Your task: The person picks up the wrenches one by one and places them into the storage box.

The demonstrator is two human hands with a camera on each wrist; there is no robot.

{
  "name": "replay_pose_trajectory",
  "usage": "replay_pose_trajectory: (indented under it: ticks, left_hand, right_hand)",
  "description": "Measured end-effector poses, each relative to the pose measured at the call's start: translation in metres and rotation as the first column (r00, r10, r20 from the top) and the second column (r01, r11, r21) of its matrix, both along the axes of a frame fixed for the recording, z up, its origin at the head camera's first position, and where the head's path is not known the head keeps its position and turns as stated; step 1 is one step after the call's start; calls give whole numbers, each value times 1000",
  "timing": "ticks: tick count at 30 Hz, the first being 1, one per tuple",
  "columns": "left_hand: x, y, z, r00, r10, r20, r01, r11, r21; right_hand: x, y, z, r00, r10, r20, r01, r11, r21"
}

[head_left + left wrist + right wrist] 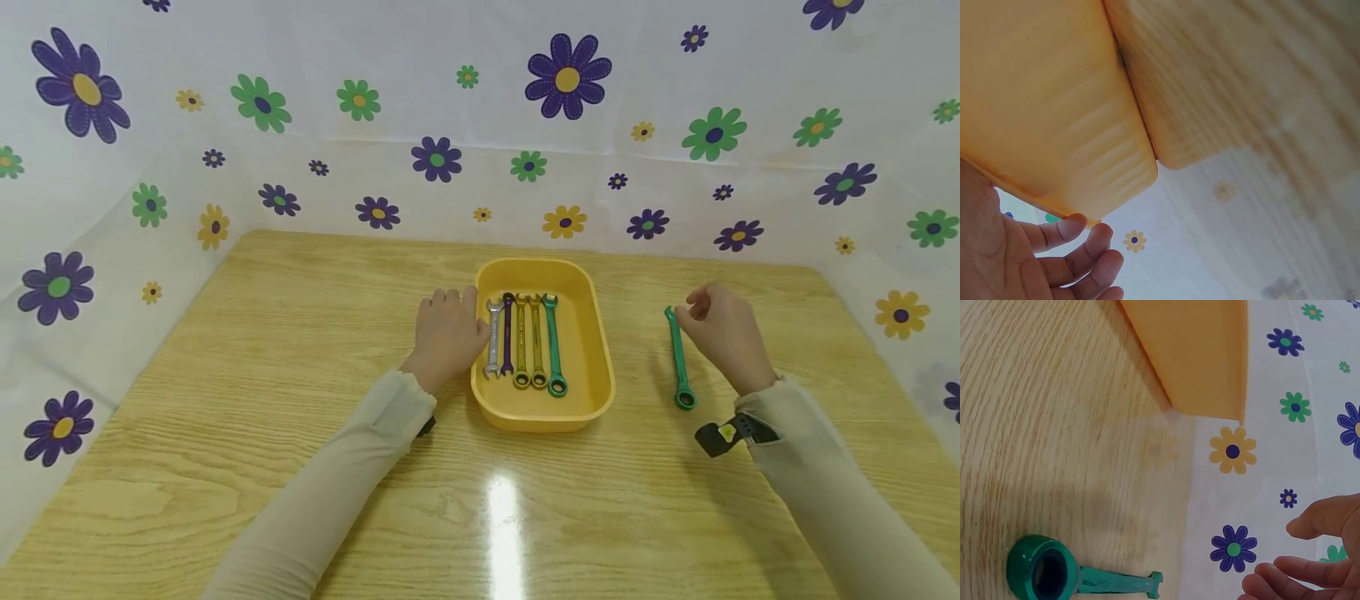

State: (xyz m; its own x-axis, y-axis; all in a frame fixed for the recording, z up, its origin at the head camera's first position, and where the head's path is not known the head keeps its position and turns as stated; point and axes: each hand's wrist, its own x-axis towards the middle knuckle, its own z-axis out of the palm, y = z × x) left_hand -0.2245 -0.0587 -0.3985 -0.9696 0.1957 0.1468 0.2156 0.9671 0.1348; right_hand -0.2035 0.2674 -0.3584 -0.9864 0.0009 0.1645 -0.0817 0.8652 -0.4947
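A yellow plastic tray stands mid-table. My left hand holds its left rim, thumb over the edge and the other fingers outside, partly bent in the left wrist view. Inside the tray lie a silver wrench, a purple wrench, two gold wrenches and a green ratcheting wrench, side by side lengthwise. To the tray's right, another green ratcheting wrench lies on the table, ring end nearest me. My right hand hovers by its far end; in the right wrist view thumb and fingers are apart, holding nothing.
The wood-grain table is backed by a white cloth printed with purple, green and yellow flowers, which also hangs at both sides. A black strap circles the right wrist.
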Motion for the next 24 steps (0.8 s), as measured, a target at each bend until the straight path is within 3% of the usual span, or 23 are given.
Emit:
replay_pose_trajectory:
  ticks: [24]
  left_hand:
    - [-1, -1, 0, 1000, -3, -14, 3, 1000, -4]
  right_hand:
    - [-11, 4, -17, 998, -9, 68, 8, 1000, 17]
